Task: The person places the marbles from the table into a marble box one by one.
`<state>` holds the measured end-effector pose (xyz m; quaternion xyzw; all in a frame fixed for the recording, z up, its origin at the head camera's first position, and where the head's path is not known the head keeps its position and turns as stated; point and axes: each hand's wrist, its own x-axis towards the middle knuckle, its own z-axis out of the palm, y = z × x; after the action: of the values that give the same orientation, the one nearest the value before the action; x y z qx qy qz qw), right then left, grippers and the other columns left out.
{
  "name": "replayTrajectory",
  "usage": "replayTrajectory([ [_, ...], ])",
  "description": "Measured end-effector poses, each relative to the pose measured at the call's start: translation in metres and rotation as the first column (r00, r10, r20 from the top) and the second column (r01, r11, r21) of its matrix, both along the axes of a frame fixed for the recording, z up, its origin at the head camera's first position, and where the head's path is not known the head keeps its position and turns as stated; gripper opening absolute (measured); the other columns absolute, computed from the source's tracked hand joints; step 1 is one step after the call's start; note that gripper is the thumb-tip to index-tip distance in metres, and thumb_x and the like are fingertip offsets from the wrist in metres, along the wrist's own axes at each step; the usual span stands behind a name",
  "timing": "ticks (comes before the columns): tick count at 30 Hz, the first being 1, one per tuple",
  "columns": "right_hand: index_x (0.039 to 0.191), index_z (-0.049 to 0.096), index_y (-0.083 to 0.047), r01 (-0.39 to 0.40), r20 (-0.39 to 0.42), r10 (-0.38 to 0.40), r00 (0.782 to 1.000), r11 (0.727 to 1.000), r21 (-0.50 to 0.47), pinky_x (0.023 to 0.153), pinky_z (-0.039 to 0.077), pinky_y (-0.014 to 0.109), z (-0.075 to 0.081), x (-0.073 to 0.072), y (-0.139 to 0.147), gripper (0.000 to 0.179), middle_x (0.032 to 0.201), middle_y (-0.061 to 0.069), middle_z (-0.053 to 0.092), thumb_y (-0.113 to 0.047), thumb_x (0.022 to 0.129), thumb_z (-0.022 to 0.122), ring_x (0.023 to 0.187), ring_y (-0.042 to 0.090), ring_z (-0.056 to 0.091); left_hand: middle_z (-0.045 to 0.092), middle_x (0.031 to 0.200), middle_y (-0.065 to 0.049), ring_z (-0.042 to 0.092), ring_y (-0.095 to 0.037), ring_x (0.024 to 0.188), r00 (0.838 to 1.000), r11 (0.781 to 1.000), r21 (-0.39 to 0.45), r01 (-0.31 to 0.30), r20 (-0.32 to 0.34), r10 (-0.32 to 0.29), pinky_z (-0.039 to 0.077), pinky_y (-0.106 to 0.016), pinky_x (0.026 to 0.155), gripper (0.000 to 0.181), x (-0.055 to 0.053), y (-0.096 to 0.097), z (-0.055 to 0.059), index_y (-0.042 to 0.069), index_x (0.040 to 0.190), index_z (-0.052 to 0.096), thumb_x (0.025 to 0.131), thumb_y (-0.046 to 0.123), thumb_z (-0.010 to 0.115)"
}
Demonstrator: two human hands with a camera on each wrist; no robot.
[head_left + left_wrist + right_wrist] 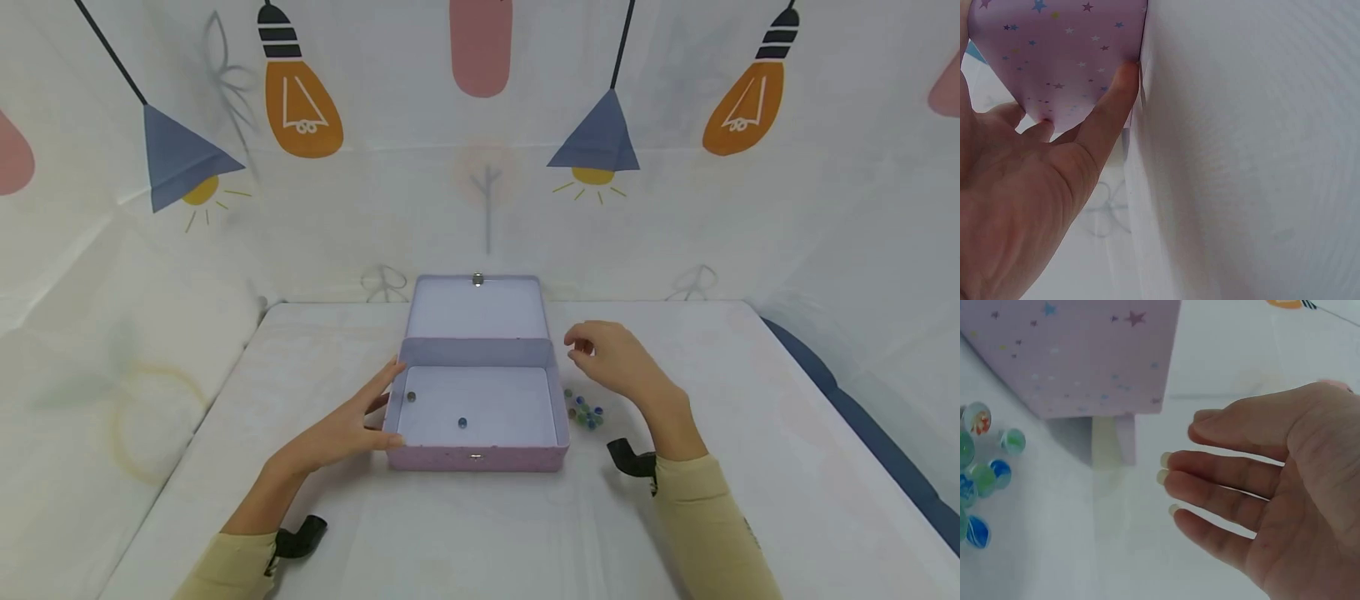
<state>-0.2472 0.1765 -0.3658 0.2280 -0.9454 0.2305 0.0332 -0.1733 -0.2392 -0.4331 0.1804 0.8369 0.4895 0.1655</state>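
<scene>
A lilac tin box (480, 457) with star prints stands with its hinged lid (477, 307) raised at the back. Inside lie two marbles, a brownish one (411, 397) at the left and a blue one (462, 423) nearer the middle. My left hand (341, 429) rests on the box's left side, fingers spread along the wall; some fingertips are hidden. To the right of the box sits a cluster of glass marbles (585, 412), several blue and green. Above and behind them hovers my right hand (611, 358), its fingers loosely bent and holding nothing (1229, 481).
A white cloth covers the table (480, 533). Behind it hangs a white sheet (420, 200) printed with lamps and bulbs. Dark blue material (847, 400) shows beyond the right edge. A black wrist mount (300, 537) sits on each forearm.
</scene>
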Motion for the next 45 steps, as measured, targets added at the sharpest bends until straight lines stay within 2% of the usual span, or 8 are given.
replayTrajectory([
  [6,0.111,0.071,-0.003,0.025,0.083,-0.029,0.996,0.999,0.048,0.073,0.051,0.038,-0.004,-0.006,0.01,0.022,0.092,0.008,0.069,-0.01,0.092,0.062,0.083,0.022,0.059,-0.01,0.168,0.006,0.019,-0.045,0.151,1.0,1.0,-0.007,-0.012,0.002,0.012,0.034,-0.067,0.11,0.103,-0.001,0.0,0.0,0.041,0.159,0.005,0.086,0.032,0.077],
  [11,0.113,0.07,-0.005,0.032,0.151,-0.046,0.987,0.995,0.098,0.071,0.051,0.035,-0.016,-0.012,0.013,0.024,0.091,0.007,0.069,-0.013,0.091,0.063,0.081,0.021,0.06,-0.01,0.168,0.006,0.018,-0.046,0.151,1.0,1.0,-0.001,-0.01,0.002,0.01,0.032,-0.068,0.11,0.103,0.0,0.0,0.0,0.041,0.159,0.005,0.087,0.03,0.077],
  [18,0.111,0.07,-0.006,-0.037,0.237,0.0,0.972,0.988,0.152,0.072,0.052,0.038,-0.029,-0.014,0.009,0.023,0.092,0.007,0.068,-0.012,0.089,0.064,0.08,0.019,0.061,-0.01,0.168,0.005,0.017,-0.047,0.151,1.0,1.0,0.019,0.001,0.007,-0.001,0.03,-0.069,0.111,0.103,0.001,0.001,0.001,0.039,0.159,0.004,0.086,0.03,0.077],
  [23,0.103,0.072,-0.008,-0.075,0.256,0.028,0.966,0.982,0.176,0.07,0.052,0.037,-0.036,-0.014,0.002,0.019,0.091,0.007,0.069,-0.008,0.086,0.063,0.078,0.017,0.06,-0.01,0.168,0.006,0.018,-0.047,0.151,1.0,1.0,0.024,0.001,0.005,-0.001,0.03,-0.069,0.111,0.103,0.001,0.001,0.002,0.037,0.16,0.005,0.087,0.03,0.077],
  [32,0.094,0.074,-0.009,-0.064,0.258,0.02,0.966,0.984,0.166,0.063,0.051,0.031,-0.049,-0.015,-0.007,0.018,0.086,0.003,0.071,-0.003,0.084,0.061,0.07,0.013,0.06,-0.01,0.168,0.006,0.017,-0.048,0.151,1.0,1.0,0.031,0.002,0.007,-0.003,0.03,-0.069,0.111,0.102,0.001,-0.001,0.001,0.037,0.16,0.005,0.087,0.028,0.076],
  [40,0.087,0.073,-0.009,-0.073,0.255,0.032,0.966,0.986,0.151,0.066,0.051,0.032,-0.049,-0.014,-0.007,0.023,0.083,0.001,0.07,0.007,0.079,0.058,0.072,0.014,0.057,-0.009,0.167,0.011,0.016,-0.043,0.152,0.999,1.0,0.023,-0.013,0.03,0.013,0.031,-0.067,0.111,0.103,0.001,0.0,0.0,0.04,0.159,0.005,0.086,0.028,0.077],
  [45,0.088,0.073,-0.008,-0.077,0.25,0.034,0.968,0.984,0.163,0.068,0.052,0.034,-0.045,-0.013,-0.003,0.02,0.085,0.003,0.071,0.003,0.079,0.059,0.074,0.015,0.059,-0.009,0.167,0.011,0.016,-0.043,0.153,1.0,1.0,0.02,-0.011,0.025,0.011,0.031,-0.067,0.111,0.103,0.002,0.001,0.001,0.04,0.159,0.005,0.086,0.028,0.077],
])
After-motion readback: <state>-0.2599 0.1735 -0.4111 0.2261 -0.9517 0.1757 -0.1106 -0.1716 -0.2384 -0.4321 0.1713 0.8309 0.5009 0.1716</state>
